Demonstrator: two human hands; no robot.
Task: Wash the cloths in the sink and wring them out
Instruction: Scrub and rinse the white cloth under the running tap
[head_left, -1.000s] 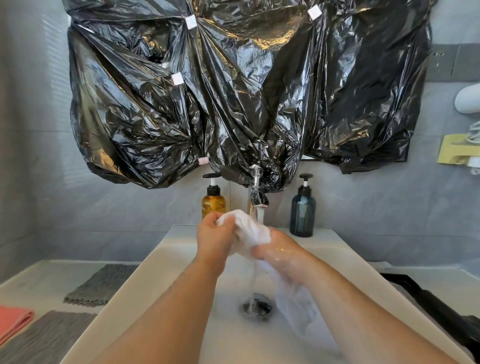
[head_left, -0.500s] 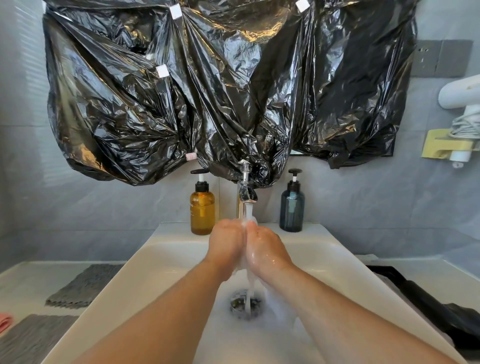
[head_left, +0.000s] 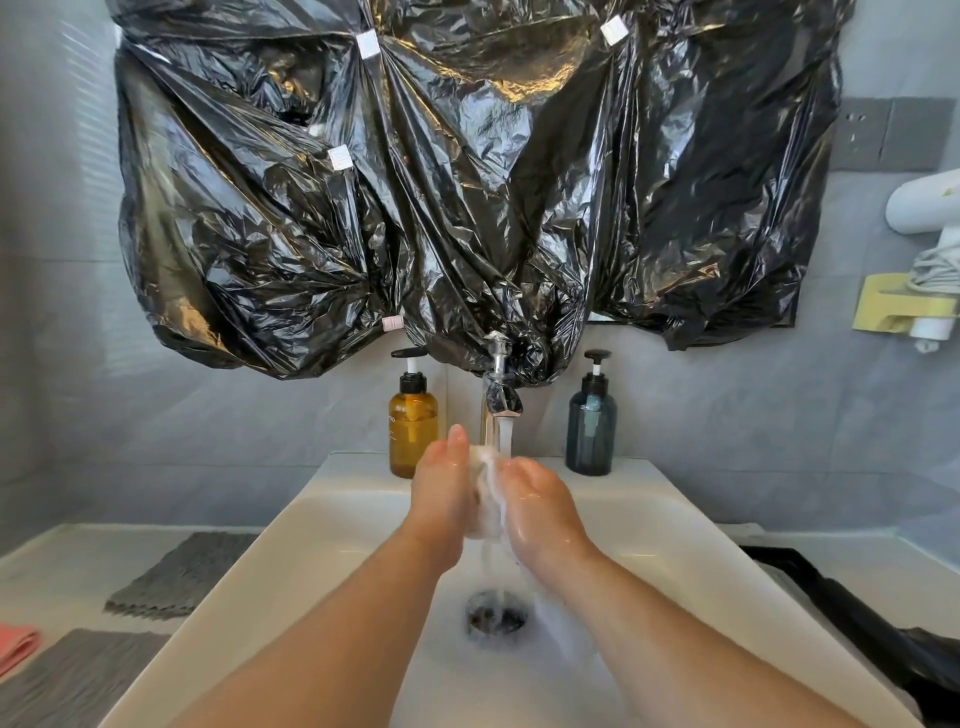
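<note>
The white cloth is pressed between both hands over the middle of the sink, directly under the running tap at twelve o'clock of the basin. The left hand is laid flat against it with fingers nearly straight; the right hand is cupped, its fingers curled round the cloth.

Foamy water is held in the sink, and the stream falls to the drain at six o'clock from the hands. An amber pump bottle, filled with amber liquid, is stood at eleven o'clock of the tap's base, a dark blue pump bottle at one o'clock; its contents cannot be made out.

A pale counter is seen at nine o'clock of the sink, with two grey cloths and a pink cloth laid on it. A black object lies at three o'clock. The grey tiled wall is covered by taped black plastic sheeting.

The cloth is bunched, soaked and blurred by the water running over it.
</note>
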